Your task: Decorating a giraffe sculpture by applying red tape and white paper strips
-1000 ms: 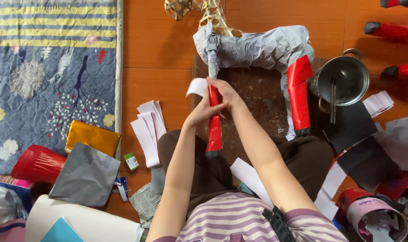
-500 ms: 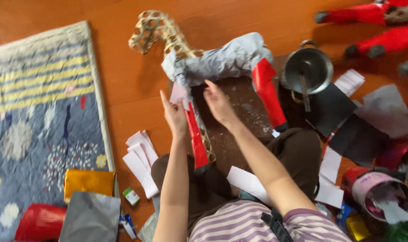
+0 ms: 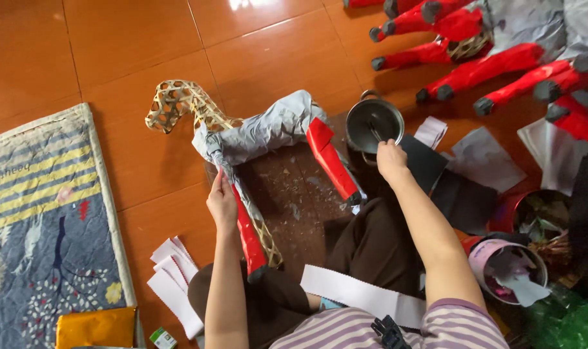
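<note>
A woven bamboo horse frame (image 3: 171,106) lies on the floor in front of me, its body wrapped in grey paper (image 3: 268,129). My left hand (image 3: 223,201) grips its front leg (image 3: 250,236), which is partly covered in red paper with bare weave showing beside it. The hind leg (image 3: 332,161) is fully red. My right hand (image 3: 391,160) is at the near rim of a small metal pot (image 3: 365,116), fingers closed on the handle of a brush (image 3: 376,134) that leans inside it.
Several finished grey figures with red legs (image 3: 494,64) lie at the top right. Black paper sheets (image 3: 449,187) and a round tin of scraps (image 3: 507,268) are on my right. White paper strips (image 3: 171,284) and a patterned rug (image 3: 42,220) are on my left.
My right hand left the front leg and reached right to the pot. My left hand slid down onto the leg. My head turned right, so the rug shifted left.
</note>
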